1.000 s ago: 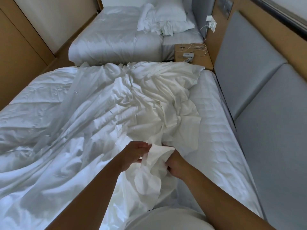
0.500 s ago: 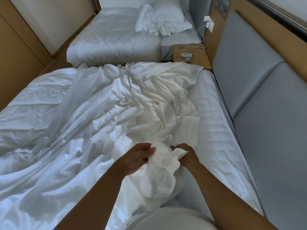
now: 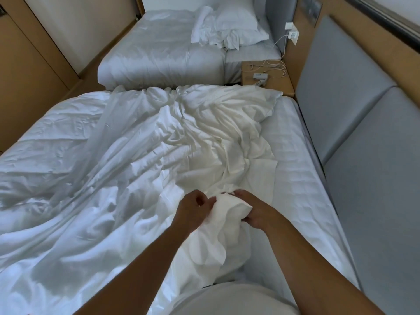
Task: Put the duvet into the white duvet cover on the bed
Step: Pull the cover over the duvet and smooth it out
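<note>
The bed (image 3: 302, 160) carries everything. Its striped mattress shows bare along the right side, next to the padded wall (image 3: 363, 155), which leaves room to work at that edge. The duvet (image 3: 45, 142), thick and puffy, lies spread over the left half, likely parked flat so it can be fed in once a corner or opening is found. Over it and across the middle lies the duvet cover (image 3: 204, 137), thin and heavily creased. Its folds run down towards the person, as cloth does when drawn by one end.

Both hands meet at that near end, close to the body. The left hand (image 3: 193, 210) has its fingers curled and pinches the cloth between thumb and fingertips. The right hand (image 3: 256, 214) wraps its fingers round the other side. Between them a corner (image 3: 227, 210) of the cover stands up in a soft bunch, probably lifted to sort its layers. Whether a duvet corner is already tucked inside that bunch cannot be told, since white hides white. The duvet looks mostly outside the cover.
</note>
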Available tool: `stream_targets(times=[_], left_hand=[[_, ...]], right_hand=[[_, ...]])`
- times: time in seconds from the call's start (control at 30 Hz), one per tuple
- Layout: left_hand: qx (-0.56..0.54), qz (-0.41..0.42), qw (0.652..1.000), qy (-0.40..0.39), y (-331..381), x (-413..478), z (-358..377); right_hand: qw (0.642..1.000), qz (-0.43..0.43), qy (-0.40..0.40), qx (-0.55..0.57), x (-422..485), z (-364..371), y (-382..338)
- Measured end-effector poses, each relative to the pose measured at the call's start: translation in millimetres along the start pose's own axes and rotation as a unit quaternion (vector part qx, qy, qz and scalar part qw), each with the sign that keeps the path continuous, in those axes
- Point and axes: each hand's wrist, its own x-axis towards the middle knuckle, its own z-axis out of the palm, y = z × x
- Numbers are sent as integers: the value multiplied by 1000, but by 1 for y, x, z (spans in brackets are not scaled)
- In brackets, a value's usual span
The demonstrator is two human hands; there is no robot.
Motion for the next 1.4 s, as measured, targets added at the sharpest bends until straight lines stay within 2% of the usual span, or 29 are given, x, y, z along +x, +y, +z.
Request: stream_targets(times=[0.03, 0.07, 0.13, 0.2, 0.3, 0.37, 0.53, 0.67, 0.73, 0.77, 0.83, 0.9, 1.03, 1.17, 1.23, 1.33, 1.4], left_hand=[[15, -1, 998, 67, -4, -6, 4], [13, 11, 996, 85, -11, -13, 7], [24, 32, 999, 21, -25, -27, 13], [69, 58, 996, -27, -38, -35, 20], [110, 113, 988, 1, -43, -28, 26], [123, 129, 984, -8, -45, -21, 22], [132, 135, 982, -6, -83, -7, -5], [223, 123, 967, -21, -95, -9, -3], [227, 109, 966, -50, -82, -8, 2], [202, 113, 971, -53, -72, -5, 3], [85, 99, 991, -42, -46, 2, -2], [-29, 67, 994, -81, -19, 7, -8], [49, 92, 982, -158, 12, 14, -10], [-123, 46, 965, -229, 13, 12, -11], [-195, 26, 947, -252, 10, 13, -11], [-251, 4, 934, -256, 7, 12, -11], [-283, -10, 919, -273, 6, 9, -10]], right_hand=[[999, -11, 22, 21, 1, 2, 2], [998, -15, 50, 43, 2, 4, 3], [991, -8, 99, 88, 6, 5, 5], [987, -1, 112, 112, 9, 6, 6], [987, 2, 114, 112, 11, 11, 7], [985, -2, 125, 121, 10, 11, 8], [956, -3, 142, 258, 7, -2, 10], [959, 4, 133, 250, 11, 9, 17], [964, 8, 140, 227, 11, 10, 16], [967, 6, 146, 209, 11, 8, 14], [974, 3, 149, 170, 11, 7, 13], [981, 1, 143, 129, 11, 12, 15], [984, 1, 155, 86, 12, 26, 14], [985, -11, 153, 82, 10, 23, 10], [980, -19, 183, 70, 9, 25, 8], [961, -31, 275, 23, 11, 28, 10], [950, -47, 310, -2, 13, 27, 15]])
